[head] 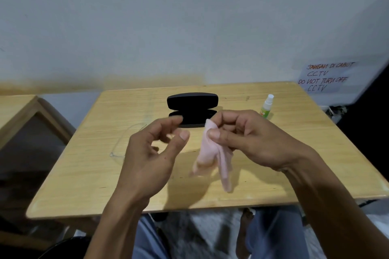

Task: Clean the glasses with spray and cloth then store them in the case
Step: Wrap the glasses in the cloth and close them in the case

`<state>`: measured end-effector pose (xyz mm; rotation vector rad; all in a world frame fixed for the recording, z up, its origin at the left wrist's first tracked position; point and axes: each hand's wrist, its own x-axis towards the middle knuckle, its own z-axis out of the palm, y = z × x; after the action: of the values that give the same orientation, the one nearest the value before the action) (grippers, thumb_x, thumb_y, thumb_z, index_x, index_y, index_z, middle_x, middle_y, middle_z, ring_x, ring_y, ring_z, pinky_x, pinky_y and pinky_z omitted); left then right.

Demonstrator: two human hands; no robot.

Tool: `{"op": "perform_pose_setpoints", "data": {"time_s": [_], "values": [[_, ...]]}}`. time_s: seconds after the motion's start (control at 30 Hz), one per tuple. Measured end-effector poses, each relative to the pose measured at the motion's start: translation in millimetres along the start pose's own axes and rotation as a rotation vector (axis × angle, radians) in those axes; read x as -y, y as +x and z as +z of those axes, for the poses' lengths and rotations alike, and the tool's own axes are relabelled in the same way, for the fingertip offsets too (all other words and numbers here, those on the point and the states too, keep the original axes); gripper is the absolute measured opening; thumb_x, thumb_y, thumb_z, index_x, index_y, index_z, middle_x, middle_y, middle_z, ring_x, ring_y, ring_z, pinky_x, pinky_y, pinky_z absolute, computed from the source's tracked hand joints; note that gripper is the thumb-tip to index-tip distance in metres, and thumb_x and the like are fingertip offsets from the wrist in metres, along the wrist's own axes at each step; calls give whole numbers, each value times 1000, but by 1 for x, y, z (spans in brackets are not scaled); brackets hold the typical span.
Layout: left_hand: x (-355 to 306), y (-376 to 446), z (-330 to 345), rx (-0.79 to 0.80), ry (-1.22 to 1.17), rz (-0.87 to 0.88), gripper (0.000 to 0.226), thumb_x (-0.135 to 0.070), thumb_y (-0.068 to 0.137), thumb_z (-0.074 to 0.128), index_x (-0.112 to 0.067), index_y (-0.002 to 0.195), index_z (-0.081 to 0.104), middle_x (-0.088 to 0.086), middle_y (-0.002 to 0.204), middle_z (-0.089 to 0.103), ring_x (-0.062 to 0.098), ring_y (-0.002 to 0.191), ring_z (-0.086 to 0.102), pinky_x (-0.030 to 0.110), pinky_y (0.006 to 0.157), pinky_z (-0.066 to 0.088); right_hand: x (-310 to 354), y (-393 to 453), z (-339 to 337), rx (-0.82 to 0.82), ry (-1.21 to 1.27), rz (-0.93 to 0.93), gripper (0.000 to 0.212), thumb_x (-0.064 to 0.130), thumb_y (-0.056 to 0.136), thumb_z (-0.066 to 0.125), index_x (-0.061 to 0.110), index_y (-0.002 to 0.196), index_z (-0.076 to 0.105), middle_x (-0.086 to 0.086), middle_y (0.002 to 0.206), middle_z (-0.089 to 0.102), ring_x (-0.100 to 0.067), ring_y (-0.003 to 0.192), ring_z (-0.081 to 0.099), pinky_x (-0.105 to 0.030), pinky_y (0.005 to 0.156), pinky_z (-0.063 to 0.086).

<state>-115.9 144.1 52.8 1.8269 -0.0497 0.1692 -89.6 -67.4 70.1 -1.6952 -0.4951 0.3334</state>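
While the right hand [250, 143] pinches a pink cloth [212, 157] between thumb and fingers, cloth hanging over the table [294, 153], left hand [151, 153] loosely curled and holding nothing, glasses [126, 145] faint beside it, open black case [192, 109] behind, spray bottle [267, 106] upright far right.

pale pink cloth [212, 151], black case [192, 109], green-labelled white-capped spray bottle [266, 107], light wood-grain table [294, 153]

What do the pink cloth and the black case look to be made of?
Pink cloth: soft thin fabric, matte; it hangs limp in folds from the right hand. Black oblong case: looks rigid, matte, holding its lid open; whether plastic or covered shell is unclear.
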Motion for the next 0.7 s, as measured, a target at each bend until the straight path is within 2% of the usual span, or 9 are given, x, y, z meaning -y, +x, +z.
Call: {"op": "perform_pose_setpoints", "data": {"time_s": [0.07,0.13,0.2,0.27,0.33,0.4,0.5,0.6,0.7], "values": [[-6,3,0,100,84,107,37,-33,85,73,-38,120,67,-21,104,73,6,98,65,22,85,48,5,3,-1,62,-107,-6,15,16,98,62,2,98,68,-29,86,68,-23,76,64,-38,70,48],[-10,4,2,124,84,172,32,-24,85,71,-30,117,70,-14,100,76,1,99,67,5,81,43,6,6,-3,53,-142,-14,12,15,95,66,5,96,73,-18,84,72,-15,78,65,-30,72,50],[-13,5,4,116,64,182,23,-24,82,73,-26,104,76,-4,91,78,1,92,69,1,78,41,7,5,-6,20,-104,-10,9,14,91,71,7,93,76,-7,83,75,-10,79,68,-23,73,53],[-11,5,5,157,43,179,17,-26,80,74,-23,96,78,2,89,78,10,89,69,6,76,44,5,3,-9,5,-102,-3,9,15,89,73,8,92,77,-7,84,78,-12,78,71,-23,72,55],[-9,5,7,195,43,190,10,-25,80,76,-20,89,79,0,83,77,17,84,69,19,77,51,5,1,-11,1,-124,-5,11,17,89,73,8,93,77,-13,87,79,-14,79,72,-26,72,55],[-9,6,9,200,66,207,3,-21,82,75,-19,81,78,-6,74,73,12,75,64,20,73,49,4,0,-14,-1,-147,5,16,21,87,75,7,94,77,-17,89,77,-15,79,71,-29,72,55],[-10,10,6,154,132,217,9,-21,85,74,-20,76,73,-10,69,66,5,70,57,18,69,44,3,-4,-23,4,-237,40,19,24,84,78,7,92,75,-20,88,73,-14,74,64,-28,68,51],[-12,13,0,118,200,207,12,-32,85,72,-23,77,70,-5,77,69,11,79,63,31,74,49,2,-11,-32,-6,-336,71,13,25,87,76,11,88,76,-3,72,70,-5,65,58,-18,62,46],[-14,14,-1,114,214,194,11,-26,86,72,-23,76,69,-4,80,72,12,84,65,35,78,49,-3,-14,-35,-74,-370,62,13,26,93,69,14,88,72,8,68,65,-3,62,55,-17,58,45]]}}
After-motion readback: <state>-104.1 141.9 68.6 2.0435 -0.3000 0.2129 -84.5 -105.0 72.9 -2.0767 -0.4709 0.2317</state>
